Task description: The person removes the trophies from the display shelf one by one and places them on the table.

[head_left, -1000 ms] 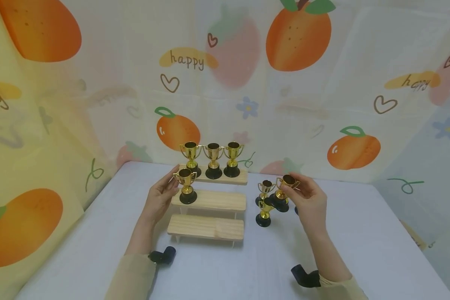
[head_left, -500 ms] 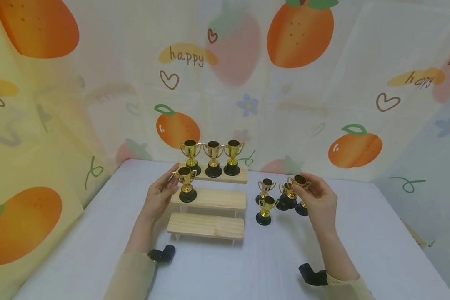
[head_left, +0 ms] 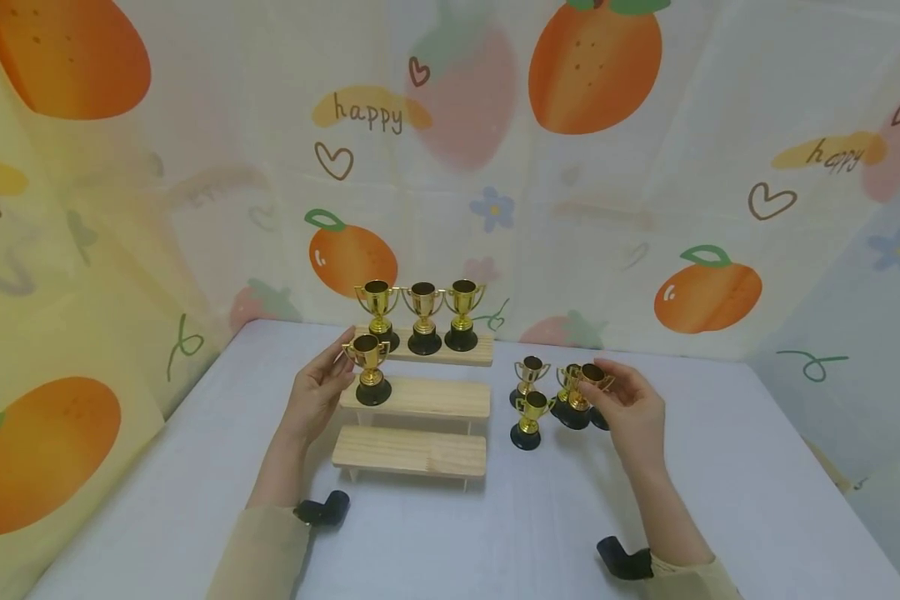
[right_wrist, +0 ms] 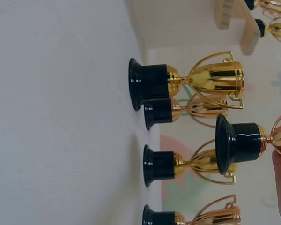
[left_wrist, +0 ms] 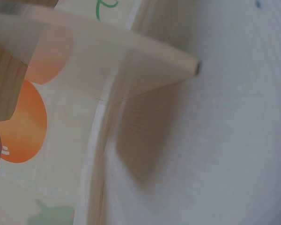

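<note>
The right hand pinched a rose-gold trophy by its cup, near upright, with its black base held off the bench, as the right wrist view showed. The left hand lay at the nine o'clock end of the middle shelf, its fingers bent just beside a single trophy standing there; whether they gripped that trophy, the stand's edge or neither could not be told, since the left wrist view caught mostly a wooden corner and a clear panel. Around the held trophy, four others stood on the bench: a gold one close behind at ten o'clock, a pale rose one at nine, a gold one at eight, and one at five, partly covered by the hand. Past the middle shelf, at twelve o'clock, the top shelf bore a row of three trophies, gold, rose and gold; at six o'clock sat the pale lower shelf. Beige sleeves came in from seven and five o'clock. Behind everything hung a cloth printed with oranges, strawberries and the word "happy".
</note>
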A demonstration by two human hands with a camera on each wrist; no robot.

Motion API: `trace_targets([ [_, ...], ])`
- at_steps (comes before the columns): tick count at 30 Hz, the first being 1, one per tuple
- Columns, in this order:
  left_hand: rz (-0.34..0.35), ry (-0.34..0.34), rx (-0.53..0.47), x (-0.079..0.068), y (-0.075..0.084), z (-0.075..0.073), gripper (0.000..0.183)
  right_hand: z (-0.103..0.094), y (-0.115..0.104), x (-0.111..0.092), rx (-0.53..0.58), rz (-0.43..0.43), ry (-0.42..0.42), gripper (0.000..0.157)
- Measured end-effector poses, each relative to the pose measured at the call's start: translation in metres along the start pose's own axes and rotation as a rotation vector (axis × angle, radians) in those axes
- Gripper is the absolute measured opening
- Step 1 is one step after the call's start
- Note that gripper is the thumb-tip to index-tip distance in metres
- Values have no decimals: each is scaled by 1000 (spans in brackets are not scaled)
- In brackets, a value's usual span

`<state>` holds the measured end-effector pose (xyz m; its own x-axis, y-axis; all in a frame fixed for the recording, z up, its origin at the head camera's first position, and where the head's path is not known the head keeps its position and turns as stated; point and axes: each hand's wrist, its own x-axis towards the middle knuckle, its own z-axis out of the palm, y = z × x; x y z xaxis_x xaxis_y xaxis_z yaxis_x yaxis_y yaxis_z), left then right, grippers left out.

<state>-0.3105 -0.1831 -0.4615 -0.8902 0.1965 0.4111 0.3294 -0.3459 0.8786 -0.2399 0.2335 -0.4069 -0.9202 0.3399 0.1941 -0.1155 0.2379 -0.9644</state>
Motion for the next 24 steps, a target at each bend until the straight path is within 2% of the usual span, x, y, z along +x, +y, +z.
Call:
trace_targets([
  [10,-15,10,6,-2,0,0,64,-2,11,2,-21,19,-26,42],
  [16,-29,18,22,-2,1,-1,65,-1,13,4,4,37,-76,44],
  [24,-39,24,35,0,1,0,66,-1,18,5,-31,66,-116,46],
])
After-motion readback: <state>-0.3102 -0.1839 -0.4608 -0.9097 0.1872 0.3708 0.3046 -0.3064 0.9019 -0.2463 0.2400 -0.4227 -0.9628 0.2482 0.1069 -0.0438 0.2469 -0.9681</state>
